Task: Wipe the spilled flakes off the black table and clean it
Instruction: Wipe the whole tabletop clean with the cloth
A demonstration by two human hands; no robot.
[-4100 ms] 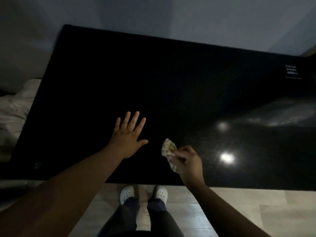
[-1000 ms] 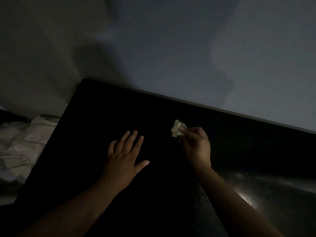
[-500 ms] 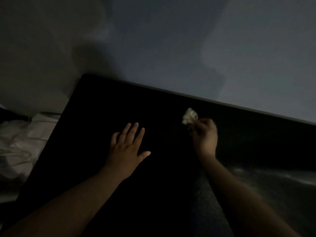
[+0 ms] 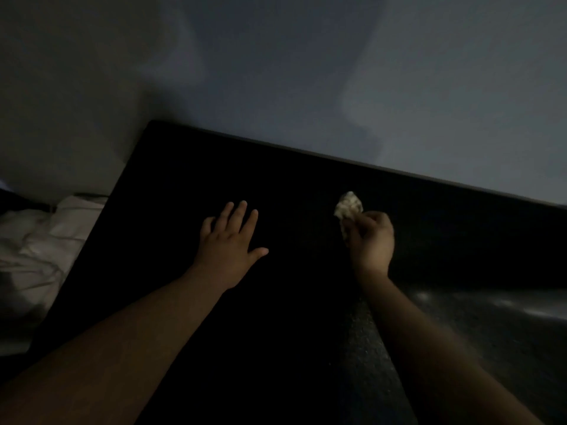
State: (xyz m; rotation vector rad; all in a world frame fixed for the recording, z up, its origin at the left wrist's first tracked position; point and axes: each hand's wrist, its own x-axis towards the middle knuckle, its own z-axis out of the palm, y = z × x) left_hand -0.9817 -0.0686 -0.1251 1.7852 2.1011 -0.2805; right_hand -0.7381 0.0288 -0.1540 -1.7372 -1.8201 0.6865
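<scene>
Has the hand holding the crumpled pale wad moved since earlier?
Yes. The right hand, pinching the crumpled pale wad, went from the black table's near edge toward its far edge.

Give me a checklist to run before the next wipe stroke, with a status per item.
1. Wipe gripped: right hand pinches the crumpled wad. Ok.
2. Brace: left hand lies flat, fingers spread, on the black table. Ok.
3. Stroke path: the left hand sits to the left of the wad and apart from it. Ok.
4. Room ahead: the wad is close to the table's far edge by the wall, so a pull back probably suits better than a push. Not ok for pushing on.
5. Wad touching the surface: cannot tell.
6. Remaining flakes: too dark to see. Cannot tell.
</scene>
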